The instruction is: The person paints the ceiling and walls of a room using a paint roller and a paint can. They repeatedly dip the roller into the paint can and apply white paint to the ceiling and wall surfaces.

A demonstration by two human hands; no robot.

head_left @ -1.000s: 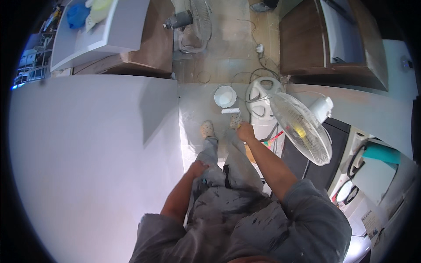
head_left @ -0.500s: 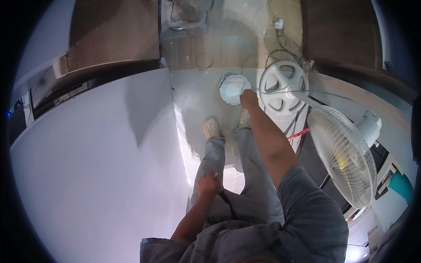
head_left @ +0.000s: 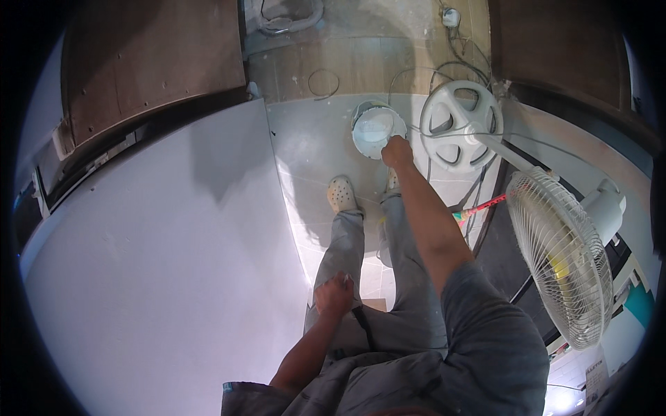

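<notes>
I look straight down at my own legs in grey trousers and pale clogs on a tiled floor. My right hand (head_left: pixel 397 150) reaches far down and its fingers close on the rim of a white bucket (head_left: pixel 374 130) standing on the floor in front of my feet. My left hand (head_left: pixel 334 294) rests on my left thigh, fingers curled, holding nothing that shows.
A white pedestal fan stands at my right, with its round base (head_left: pixel 460 126) beside the bucket and its caged head (head_left: pixel 569 267) at knee height. Cables (head_left: pixel 444 76) trail over the floor. A large white board (head_left: pixel 152 263) fills the left side; brown cabinets (head_left: pixel 146 62) lie beyond.
I have bent further down and the view has swung forward. My right hand went from above my feet down to the bucket's rim. My left hand has stayed on my thigh.
</notes>
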